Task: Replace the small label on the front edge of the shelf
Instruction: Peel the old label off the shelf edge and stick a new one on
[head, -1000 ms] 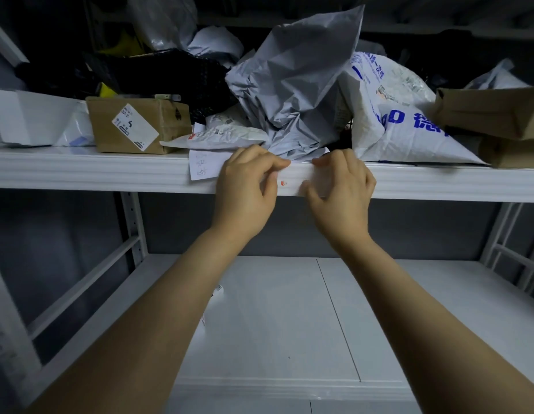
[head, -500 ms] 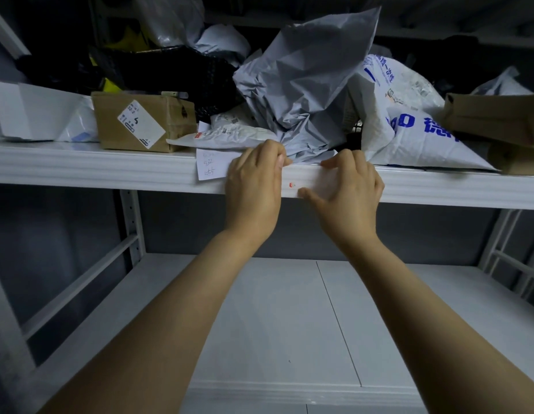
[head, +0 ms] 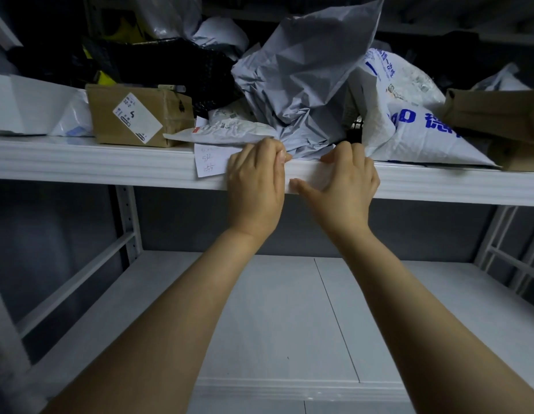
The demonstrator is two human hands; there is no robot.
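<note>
Your left hand (head: 255, 180) has slid right, covering the red dot, fingers curled on the shelf edge (head: 110, 165); your right hand (head: 343, 186) lies spread, pressing the label (head: 315, 177) there. Likely smoothing it down.

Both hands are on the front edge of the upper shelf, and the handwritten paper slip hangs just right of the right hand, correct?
Not quite. In the head view the handwritten paper slip hangs just left of the left hand, not right of the right hand. Both hands are on the shelf's front edge.
</note>
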